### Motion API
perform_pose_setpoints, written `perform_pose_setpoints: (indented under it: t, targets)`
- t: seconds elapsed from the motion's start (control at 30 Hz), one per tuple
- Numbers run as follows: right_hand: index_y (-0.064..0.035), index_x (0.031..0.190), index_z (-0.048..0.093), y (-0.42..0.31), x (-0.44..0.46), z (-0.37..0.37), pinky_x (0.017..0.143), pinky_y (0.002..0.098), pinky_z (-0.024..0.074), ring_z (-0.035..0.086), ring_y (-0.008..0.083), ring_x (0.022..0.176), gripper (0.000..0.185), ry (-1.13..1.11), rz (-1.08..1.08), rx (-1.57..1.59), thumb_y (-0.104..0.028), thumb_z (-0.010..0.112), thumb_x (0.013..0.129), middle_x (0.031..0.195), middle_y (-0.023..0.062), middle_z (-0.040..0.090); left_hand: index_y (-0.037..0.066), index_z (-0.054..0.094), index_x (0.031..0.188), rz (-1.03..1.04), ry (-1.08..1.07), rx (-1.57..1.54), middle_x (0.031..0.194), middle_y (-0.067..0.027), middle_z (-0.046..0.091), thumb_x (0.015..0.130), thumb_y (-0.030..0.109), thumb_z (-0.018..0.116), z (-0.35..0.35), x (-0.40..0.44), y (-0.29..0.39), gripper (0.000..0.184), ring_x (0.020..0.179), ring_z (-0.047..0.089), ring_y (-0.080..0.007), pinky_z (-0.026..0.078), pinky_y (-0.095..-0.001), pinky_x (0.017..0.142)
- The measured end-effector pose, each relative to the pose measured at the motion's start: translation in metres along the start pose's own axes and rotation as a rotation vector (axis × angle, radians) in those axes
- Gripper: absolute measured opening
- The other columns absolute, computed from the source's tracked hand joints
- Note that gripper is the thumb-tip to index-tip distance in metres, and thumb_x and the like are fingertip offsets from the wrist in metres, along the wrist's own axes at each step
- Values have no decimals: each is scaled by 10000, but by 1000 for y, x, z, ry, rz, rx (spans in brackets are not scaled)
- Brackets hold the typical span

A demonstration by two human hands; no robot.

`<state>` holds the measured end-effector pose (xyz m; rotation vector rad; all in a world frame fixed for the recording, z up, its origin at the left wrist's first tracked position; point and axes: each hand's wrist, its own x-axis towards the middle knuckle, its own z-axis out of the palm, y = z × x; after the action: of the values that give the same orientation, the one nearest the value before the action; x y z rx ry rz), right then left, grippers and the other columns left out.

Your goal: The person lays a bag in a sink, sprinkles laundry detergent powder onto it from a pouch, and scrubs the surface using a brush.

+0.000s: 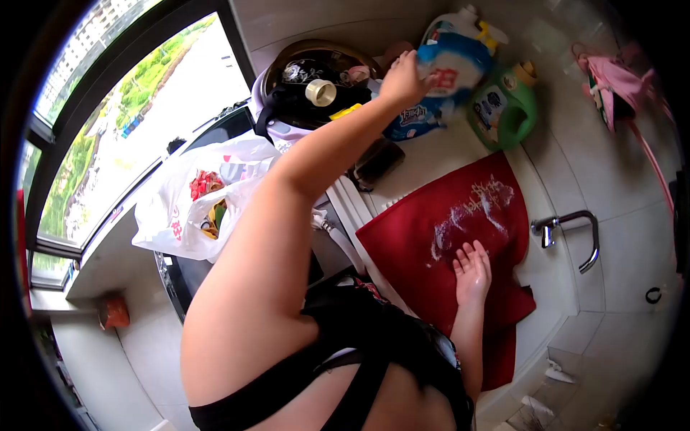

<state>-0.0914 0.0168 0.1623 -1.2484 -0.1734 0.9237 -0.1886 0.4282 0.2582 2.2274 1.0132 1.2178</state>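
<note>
Left hand (406, 77), fingers curled, grips a blue-and-white bag (463, 66), seemingly setting it aside, which calls for steadying; beneath the loosely spread, empty right hand (472, 274) lies a white-streaked red mat (410, 237).

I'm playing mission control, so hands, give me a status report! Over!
Left hand holding blue-and-white bag. Right hand open, palm showing, over red mat. White powder on mat. Green bottle near bag, possibly in the way.
</note>
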Motion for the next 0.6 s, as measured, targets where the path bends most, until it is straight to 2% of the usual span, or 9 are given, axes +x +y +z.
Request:
perform_pose_setpoints:
  t: [0.03, 0.1, 0.17, 0.23, 0.3, 0.37, 0.43, 0.5, 0.6]
  targets:
    - [-37, 1385, 472, -2, -6, -5, 881, 337, 467, 589, 188, 1034, 445, 34, -36, 7, -227, 539, 988, 1184, 87, 615, -63, 397, 1377, 69, 6, 56, 1446, -273, 420, 833, 449, 697, -16, -23, 9, 805, 1338, 423, -396, 350, -431, 1121]
    - [-36, 1364, 492, -2, -12, -20, 870, 322, 470, 590, 175, 1011, 426, 107, -78, -21, -222, 545, 984, 1176, 92, 612, -48, 406, 1369, 250, -47, 175, 1336, -253, 544, 842, 465, 674, -27, -59, 9, 783, 1236, 534, -391, 448, -444, 1023]
    - [-33, 1337, 511, 0, -19, -24, 861, 312, 473, 595, 164, 979, 406, 152, -96, -6, -215, 558, 977, 1140, 87, 625, 45, 394, 1418, -55, -612, 458, 1123, -233, 662, 872, 509, 627, -64, -83, 53, 754, 975, 671, -374, 548, -456, 769]
    - [-29, 1304, 535, 5, -24, -23, 852, 309, 478, 604, 161, 959, 383, 138, -119, -10, -210, 574, 969, 1102, 81, 640, 61, 388, 1433, 126, -685, 682, 939, -196, 711, 890, 537, 575, -44, -111, 15, 747, 826, 705, -347, 548, -450, 639]
    - [-43, 1270, 560, 10, -31, -17, 852, 311, 484, 606, 167, 962, 312, 99, -118, -39, -163, 551, 981, 1103, 95, 644, 90, 377, 1459, 70, -963, 849, 904, -196, 713, 872, 470, 608, -35, -127, 8, 737, 817, 708, -335, 550, -449, 654]
    - [-24, 1249, 572, 12, -36, -8, 827, 293, 508, 639, 171, 923, 283, 50, -153, -113, -138, 532, 993, 1062, 113, 670, 99, 363, 1479, 132, -938, 903, 904, -212, 712, 832, 421, 638, -29, -147, 8, 774, 811, 709, -337, 552, -450, 658]
    - [-15, 1227, 588, 12, -38, -4, 826, 278, 512, 645, 155, 928, 269, -45, -225, -229, -145, 538, 998, 1048, 113, 679, 107, 345, 1493, 90, -964, 884, 929, -221, 712, 766, 368, 668, -23, -142, 3, 838, 843, 708, -341, 553, -441, 694]
    - [-4, 1193, 598, 19, -38, -5, 829, 283, 520, 644, 153, 968, 239, -105, -309, -218, -123, 578, 987, 1019, 100, 684, 112, 367, 1484, 105, -942, 805, 933, -196, 720, 717, 351, 691, -26, -134, 0, 866, 844, 701, -361, 549, -433, 731]
    - [-5, 1189, 601, 22, -45, -13, 835, 272, 520, 646, 149, 975, 230, -119, -362, -225, -105, 578, 983, 1006, 91, 685, 91, 429, 1448, 128, -891, 645, 985, -208, 705, 668, 296, 694, -36, -130, -3, 848, 888, 699, -346, 556, -402, 774]
